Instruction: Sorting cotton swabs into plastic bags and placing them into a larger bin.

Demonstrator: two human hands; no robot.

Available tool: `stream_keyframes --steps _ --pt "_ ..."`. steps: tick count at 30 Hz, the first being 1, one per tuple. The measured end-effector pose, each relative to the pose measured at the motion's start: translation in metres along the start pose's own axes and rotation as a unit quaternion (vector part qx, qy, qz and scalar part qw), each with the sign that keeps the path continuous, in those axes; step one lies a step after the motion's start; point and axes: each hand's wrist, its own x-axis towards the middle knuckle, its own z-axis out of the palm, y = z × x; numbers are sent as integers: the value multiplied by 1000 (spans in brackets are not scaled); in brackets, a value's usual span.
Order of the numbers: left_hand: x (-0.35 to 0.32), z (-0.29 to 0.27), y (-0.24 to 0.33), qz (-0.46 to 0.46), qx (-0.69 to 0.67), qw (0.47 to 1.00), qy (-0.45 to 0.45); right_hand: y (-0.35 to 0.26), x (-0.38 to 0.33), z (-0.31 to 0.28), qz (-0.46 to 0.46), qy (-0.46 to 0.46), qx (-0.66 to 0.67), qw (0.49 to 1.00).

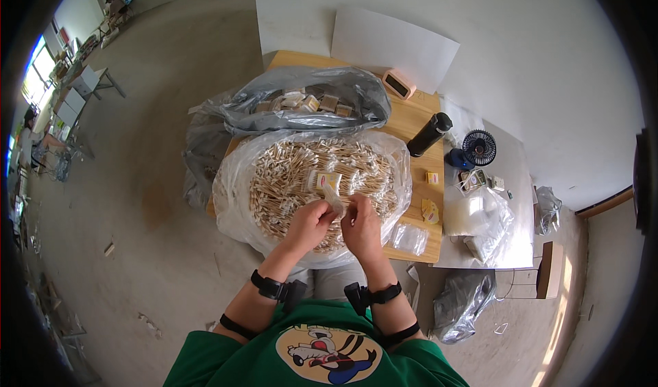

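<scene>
A large heap of cotton swabs fills a clear plastic bag spread open in front of me. Over the heap, my left hand pinches a small clear plastic sleeve. My right hand is closed at the sleeve's other side, its fingertips bent together around the edge. Just beyond my fingers is a small swab packet with a yellow and white label; whether it is partly inside the sleeve I cannot tell. Behind the heap, a grey plastic bag holds several small packets.
The wooden table bears a black bottle, a pink clock, a yellow box, yellow labels and flat clear sleeves. At right, a side table holds a fan and plastic bags.
</scene>
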Motion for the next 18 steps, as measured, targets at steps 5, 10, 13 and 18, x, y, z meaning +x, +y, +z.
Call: stream_keyframes --steps 5,10,13,18 --pt "-1 -4 6 28 38 999 25 -5 3 4 74 17 110 991" --pt "-3 -7 6 57 75 996 -8 -2 1 11 51 -6 102 993" --pt "-4 -11 2 91 70 993 -37 2 1 8 9 -2 40 999" --pt "4 -16 -10 91 82 976 181 22 0 16 229 45 349 907"
